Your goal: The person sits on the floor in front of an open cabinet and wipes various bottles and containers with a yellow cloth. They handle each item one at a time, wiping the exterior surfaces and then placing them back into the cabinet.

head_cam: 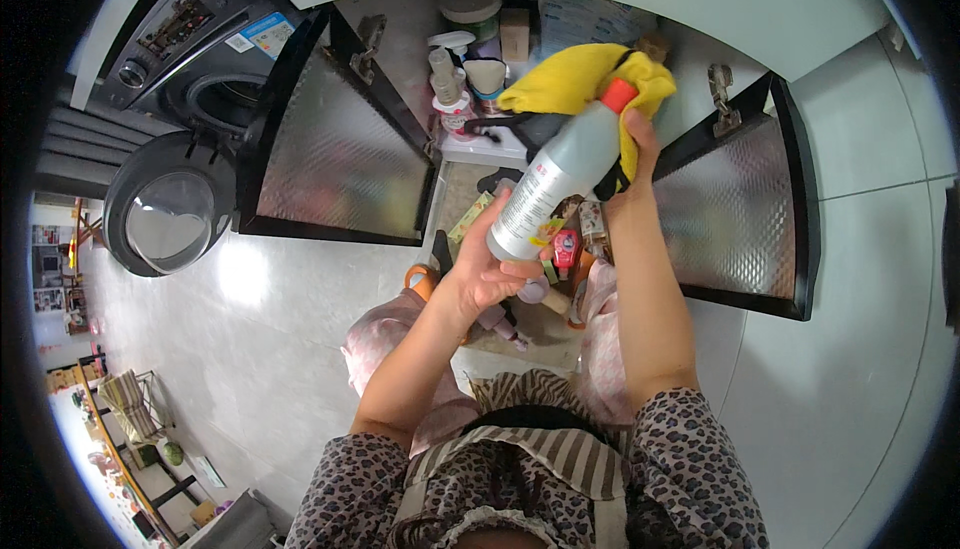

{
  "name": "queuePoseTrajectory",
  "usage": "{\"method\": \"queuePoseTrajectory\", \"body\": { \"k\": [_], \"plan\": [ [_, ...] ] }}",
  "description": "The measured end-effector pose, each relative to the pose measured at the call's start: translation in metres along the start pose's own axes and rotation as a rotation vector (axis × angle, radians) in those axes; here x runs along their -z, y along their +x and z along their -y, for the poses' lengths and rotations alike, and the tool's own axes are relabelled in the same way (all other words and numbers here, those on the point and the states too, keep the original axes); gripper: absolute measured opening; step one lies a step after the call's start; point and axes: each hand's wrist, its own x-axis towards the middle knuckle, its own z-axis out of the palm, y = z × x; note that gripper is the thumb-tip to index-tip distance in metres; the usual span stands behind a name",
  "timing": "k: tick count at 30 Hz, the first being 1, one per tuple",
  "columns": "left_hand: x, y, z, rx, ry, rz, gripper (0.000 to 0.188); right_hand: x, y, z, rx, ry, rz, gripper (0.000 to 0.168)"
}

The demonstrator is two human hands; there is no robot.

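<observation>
My left hand [491,267] grips the lower part of a grey-white plastic bottle [577,147] with a red cap. The bottle is tilted, its cap towards the upper right. In my right hand [641,151] is a yellow cloth [649,87], held against the bottle's neck and side. Beyond the cloth is an open cabinet holding a pump bottle [454,110], a lidded tub [470,5] and a small cardboard box [514,35]. Below my hands, a pink-red bottle [565,249] and several other containers lie on a mat between my feet.
Two black-framed textured glass doors, the left [341,151] and the right [735,207], stand open on either side. A washing machine [202,61] at the upper left has its round door [169,211] swung open. A folding chair [131,406] stands far off at the lower left.
</observation>
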Motion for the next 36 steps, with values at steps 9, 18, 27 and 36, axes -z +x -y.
{"method": "queuePoseTrajectory", "body": {
  "k": [9, 18, 27, 36],
  "plan": [
    [-0.010, 0.004, -0.007, -0.544, 0.120, -0.262, 0.042, -0.024, -0.008, -0.070, -0.092, -0.499, 0.016, 0.058],
    [-0.002, 0.028, -0.003, -1.485, 1.010, -0.827, 0.046, -0.043, -0.025, -0.095, 0.078, -0.590, -0.011, 0.056],
    [0.003, 0.030, 0.000, -1.560, 2.114, -0.856, 0.035, -0.029, -0.019, -0.059, 0.026, -0.569, -0.054, 0.057],
    [-0.051, -0.004, -0.027, -0.939, 1.258, -0.290, 0.086, -0.026, -0.027, -0.023, -0.506, -0.482, 0.241, 0.067]
  ]
}}
